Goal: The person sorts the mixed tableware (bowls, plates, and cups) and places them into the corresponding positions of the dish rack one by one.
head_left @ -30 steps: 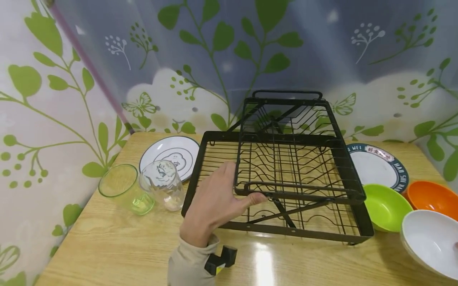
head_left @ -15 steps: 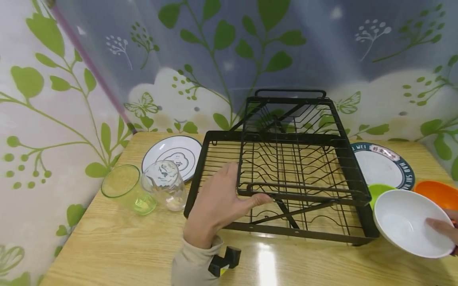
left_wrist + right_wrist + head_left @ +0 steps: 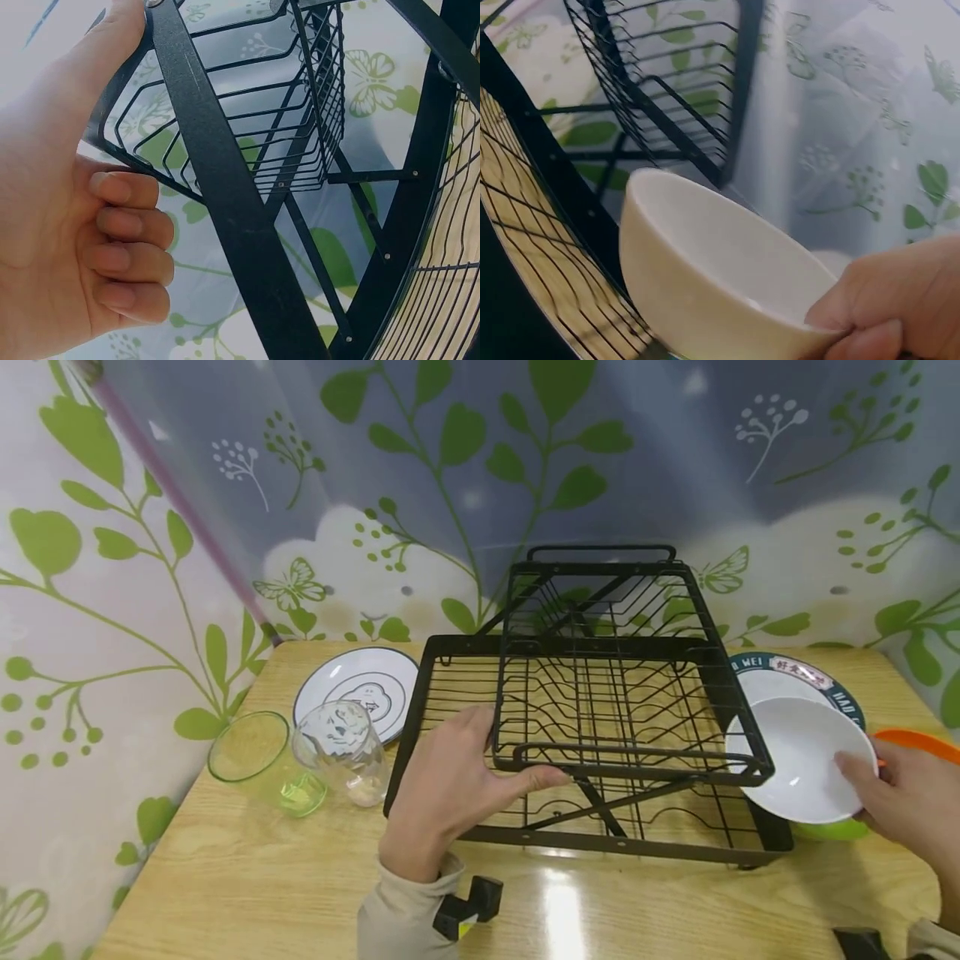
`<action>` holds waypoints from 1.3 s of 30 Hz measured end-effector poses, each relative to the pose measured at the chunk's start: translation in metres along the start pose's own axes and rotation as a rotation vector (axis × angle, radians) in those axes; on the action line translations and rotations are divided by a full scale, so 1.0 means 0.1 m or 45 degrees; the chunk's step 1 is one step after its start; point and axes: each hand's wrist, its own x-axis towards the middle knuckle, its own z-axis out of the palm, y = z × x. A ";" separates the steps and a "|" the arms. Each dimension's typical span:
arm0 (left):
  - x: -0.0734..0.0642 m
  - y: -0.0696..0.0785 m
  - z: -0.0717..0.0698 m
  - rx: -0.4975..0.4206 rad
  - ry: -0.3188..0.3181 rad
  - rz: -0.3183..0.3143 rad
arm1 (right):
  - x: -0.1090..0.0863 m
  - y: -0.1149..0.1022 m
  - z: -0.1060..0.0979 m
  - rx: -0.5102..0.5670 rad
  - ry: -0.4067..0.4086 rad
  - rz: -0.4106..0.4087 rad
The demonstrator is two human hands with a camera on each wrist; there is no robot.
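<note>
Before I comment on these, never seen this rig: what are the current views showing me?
No machine here, just a person's bare hands. The head view comes from a camera worn on the head, looking forward and down; each wrist view comes from a camera on that wrist.

The left hand grips the upper tier of a black wire rack. The right hand pinches a tilted white bowl by its rim, beside the rack; I can't tell whether they touch.

On the wood-grain table, left of the rack: a white plate, a green-tinted glass and a clear glass. Right: a dark-rimmed plate, a green bowl and an orange bowl.
</note>
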 end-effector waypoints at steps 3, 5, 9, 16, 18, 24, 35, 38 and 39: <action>0.01 -0.01 0.02 0.050 0.076 0.046 | 0.02 -0.13 0.05 -0.049 0.023 -0.051; 0.01 -0.02 0.03 0.081 0.135 0.081 | 0.02 -0.21 0.09 -0.039 0.041 -0.078; 0.02 -0.04 0.05 0.109 0.218 0.120 | 0.03 -0.37 0.16 -0.021 0.114 -0.108; 0.02 -0.04 0.06 0.085 0.238 0.127 | 0.05 -0.53 0.24 -0.002 0.298 -0.177; 0.02 -0.04 0.06 0.075 0.244 0.132 | 0.06 -0.52 0.26 0.005 0.348 -0.208; 0.03 -0.04 0.07 0.066 0.248 0.133 | 0.09 -0.54 0.34 0.022 0.531 -0.341; 0.03 -0.04 0.07 0.020 0.246 0.121 | 0.10 -0.58 0.56 0.109 0.804 -0.253; 0.03 -0.05 0.07 0.021 0.257 0.121 | 0.10 -0.61 0.62 0.134 0.867 -0.224; 0.03 -0.05 0.07 0.019 0.258 0.122 | 0.10 -0.62 0.65 0.145 0.883 -0.228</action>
